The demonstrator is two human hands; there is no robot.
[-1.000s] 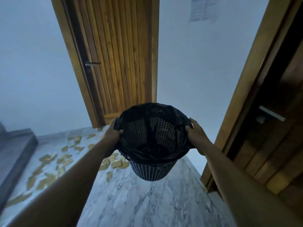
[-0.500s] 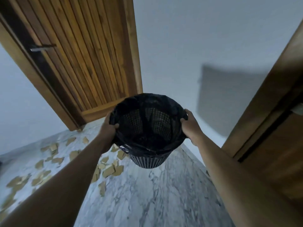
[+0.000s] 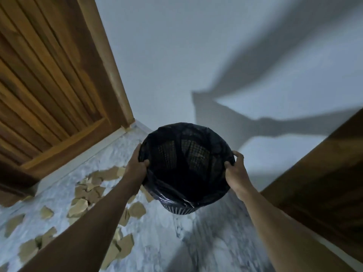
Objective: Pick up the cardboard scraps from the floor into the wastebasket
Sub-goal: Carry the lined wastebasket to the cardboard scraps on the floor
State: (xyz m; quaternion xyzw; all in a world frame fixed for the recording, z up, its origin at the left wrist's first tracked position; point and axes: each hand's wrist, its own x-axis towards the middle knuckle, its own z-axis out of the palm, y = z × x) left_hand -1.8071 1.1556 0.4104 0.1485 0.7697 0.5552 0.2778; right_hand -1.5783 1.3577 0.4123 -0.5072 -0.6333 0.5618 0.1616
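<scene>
Presently fingers (image 3: 144, 162) of left hand (image 3: 135, 167) and right hand (image 3: 236, 173) pinch opposite rim edges of the black mesh plastic wastebasket (image 3: 186, 165), liner-lined, held aloft, apparently for carrying. Tan torn cardboard scraps (image 3: 92, 190) litter the grey marble floor (image 3: 163, 236) at 8 o'clock.

Wastebasket (image 3: 186, 169): your round black mesh bin, lined with a black bag, held off the floor, mouth tilted toward you.
Scraps (image 3: 82, 195): tan cardboard pieces you see scattered over the marble floor, left of the wastebasket.
</scene>
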